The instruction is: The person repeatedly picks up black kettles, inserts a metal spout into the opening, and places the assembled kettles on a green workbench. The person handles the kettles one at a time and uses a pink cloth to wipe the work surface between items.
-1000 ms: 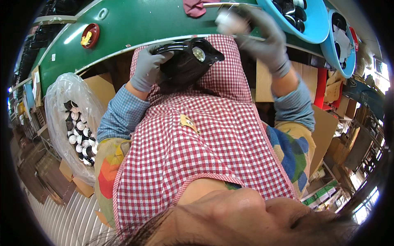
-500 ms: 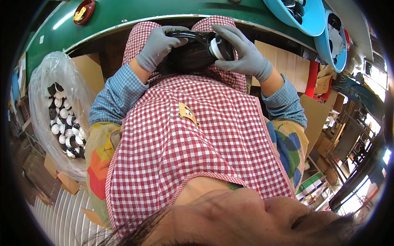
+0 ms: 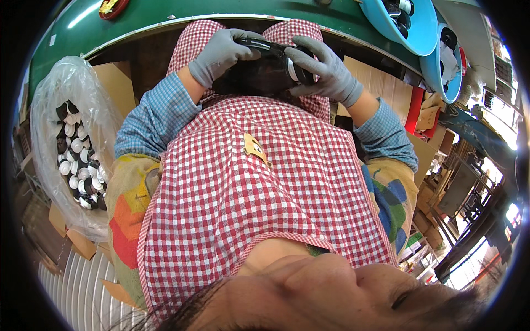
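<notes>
Over my lap lies a dark, glossy, see-through pot (image 3: 251,80), on its side, with a black handle-like strip along its top. My left hand (image 3: 221,57), in a grey glove, is closed on that strip at the pot's left part. At the pot's right end sits a black lid with a white ring (image 3: 291,69). My right hand (image 3: 329,73), gloved in grey too, is wrapped round this lid, fingers over the top and thumb below. Its palm hides much of the lid, so I cannot tell how tightly the two parts join.
A clear plastic bag (image 3: 47,132) of black and white lids (image 3: 83,160) stands at my left. Ahead runs a green table (image 3: 182,10) with a red dish (image 3: 114,8). Blue tubs (image 3: 422,41) of black parts stand at the far right, above cardboard (image 3: 381,83).
The lid's white ring has come closer to the pot and shows less. My right fingers have closed further over it. My left hand keeps its grip; the whole view has shifted slightly.
</notes>
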A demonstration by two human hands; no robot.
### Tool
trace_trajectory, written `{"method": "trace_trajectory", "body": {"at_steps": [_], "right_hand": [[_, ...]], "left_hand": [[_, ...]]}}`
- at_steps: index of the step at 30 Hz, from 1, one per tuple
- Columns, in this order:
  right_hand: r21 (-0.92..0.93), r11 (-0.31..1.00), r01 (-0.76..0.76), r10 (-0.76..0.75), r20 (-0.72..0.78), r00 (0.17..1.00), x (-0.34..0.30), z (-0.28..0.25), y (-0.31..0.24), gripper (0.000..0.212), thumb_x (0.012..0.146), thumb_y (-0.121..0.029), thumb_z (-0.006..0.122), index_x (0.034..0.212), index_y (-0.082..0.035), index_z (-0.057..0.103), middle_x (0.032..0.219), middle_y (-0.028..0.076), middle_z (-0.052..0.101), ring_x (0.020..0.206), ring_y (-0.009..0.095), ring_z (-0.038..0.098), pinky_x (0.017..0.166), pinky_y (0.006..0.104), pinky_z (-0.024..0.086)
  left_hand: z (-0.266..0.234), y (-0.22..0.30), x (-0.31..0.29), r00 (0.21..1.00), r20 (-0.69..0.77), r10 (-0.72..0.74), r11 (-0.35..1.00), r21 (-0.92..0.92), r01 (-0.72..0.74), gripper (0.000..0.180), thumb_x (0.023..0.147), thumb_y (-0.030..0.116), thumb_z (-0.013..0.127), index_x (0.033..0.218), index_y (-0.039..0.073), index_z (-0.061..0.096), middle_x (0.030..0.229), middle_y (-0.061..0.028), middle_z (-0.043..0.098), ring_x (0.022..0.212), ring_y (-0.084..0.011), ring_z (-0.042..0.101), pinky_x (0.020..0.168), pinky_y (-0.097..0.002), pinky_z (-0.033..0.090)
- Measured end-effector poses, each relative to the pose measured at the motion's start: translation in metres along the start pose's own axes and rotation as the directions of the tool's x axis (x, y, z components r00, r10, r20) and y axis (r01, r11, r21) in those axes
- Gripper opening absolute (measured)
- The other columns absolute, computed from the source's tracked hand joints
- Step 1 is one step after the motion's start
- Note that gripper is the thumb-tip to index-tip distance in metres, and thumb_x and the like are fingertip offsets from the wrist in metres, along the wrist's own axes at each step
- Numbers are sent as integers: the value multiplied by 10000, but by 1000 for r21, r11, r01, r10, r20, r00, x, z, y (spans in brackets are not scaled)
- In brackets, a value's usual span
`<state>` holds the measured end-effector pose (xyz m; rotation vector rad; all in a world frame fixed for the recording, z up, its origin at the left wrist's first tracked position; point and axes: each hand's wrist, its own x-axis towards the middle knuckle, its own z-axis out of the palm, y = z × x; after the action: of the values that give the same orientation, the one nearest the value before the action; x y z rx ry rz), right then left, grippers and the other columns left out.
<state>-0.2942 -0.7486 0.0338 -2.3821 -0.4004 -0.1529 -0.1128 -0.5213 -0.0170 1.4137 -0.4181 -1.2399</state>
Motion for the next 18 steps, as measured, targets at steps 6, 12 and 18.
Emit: {"method": "trace_trajectory", "body": {"at_steps": [6,12,18], "right_hand": [[-64,981,184,-181,41,983,3,-1,14,893,599,-324,957,1418,-224,616,1446,193,523,1258,390,576,1046,481,511],[-50,953,300,-294,98,951,16,-14,19,854,594,-361,949,1371,-189,639,1469,207,489,1338,430,532,1061,521,490],[-134,970,202,-204,2,979,8,12,10,922,617,-370,899,1445,-141,563,1430,205,486,1325,410,514,1077,514,479]], "left_hand": [[-15,2,20,994,107,-19,993,117,6,400,765,86,733,1153,-10,756,981,-50,755,874,-132,674,877,-261,524],[-17,18,47,971,240,-6,994,105,-20,214,763,92,755,943,-23,749,856,-29,713,763,-114,624,751,-255,506],[-3,-2,55,992,97,-82,996,-23,84,162,786,66,763,931,-5,752,866,-57,737,765,-140,667,757,-268,529]]}}
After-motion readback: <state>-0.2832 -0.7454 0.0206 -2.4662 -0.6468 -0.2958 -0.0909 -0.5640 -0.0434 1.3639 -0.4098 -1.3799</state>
